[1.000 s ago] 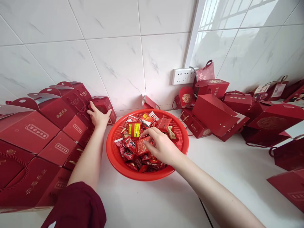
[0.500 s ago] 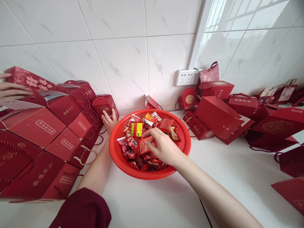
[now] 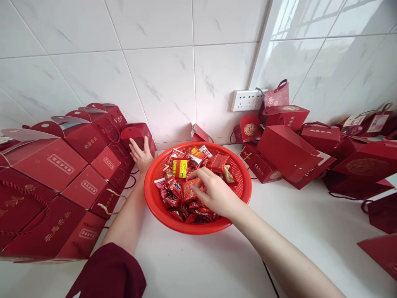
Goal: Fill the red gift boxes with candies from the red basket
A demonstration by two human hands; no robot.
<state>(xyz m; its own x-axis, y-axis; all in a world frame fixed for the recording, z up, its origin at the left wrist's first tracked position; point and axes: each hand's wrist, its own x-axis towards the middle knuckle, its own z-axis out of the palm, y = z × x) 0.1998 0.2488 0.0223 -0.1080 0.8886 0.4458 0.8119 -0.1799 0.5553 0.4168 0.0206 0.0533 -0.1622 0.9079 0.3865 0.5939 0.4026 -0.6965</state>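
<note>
In the head view, a round red plastic basket [image 3: 151,207] with a perforated wall holds a heap of small wrapped candies [image 3: 173,186], most of them red. My right hand [image 3: 214,192] reaches over the middle of the heap. Its fingers are loosely curved, with a gap between thumb and forefinger, at a red packet [image 3: 188,190] with a gold pattern. To the left of the basket, my left hand [image 3: 142,156] has its fingers spread against the front of a small red gift box [image 3: 136,131] by the wall.
Red gift boxes [image 3: 74,167] with rope handles are stacked at the left. More red boxes [image 3: 288,153] lie jumbled on the white counter [image 3: 192,265] at the right. A white socket strip [image 3: 246,100] is on the tiled wall, and a red box piece [image 3: 200,133] stands behind the basket.
Another person's hand and the patterned box it held at the far left are out of view now. My hands have kept nearly the same places; the view has shifted slightly.
</note>
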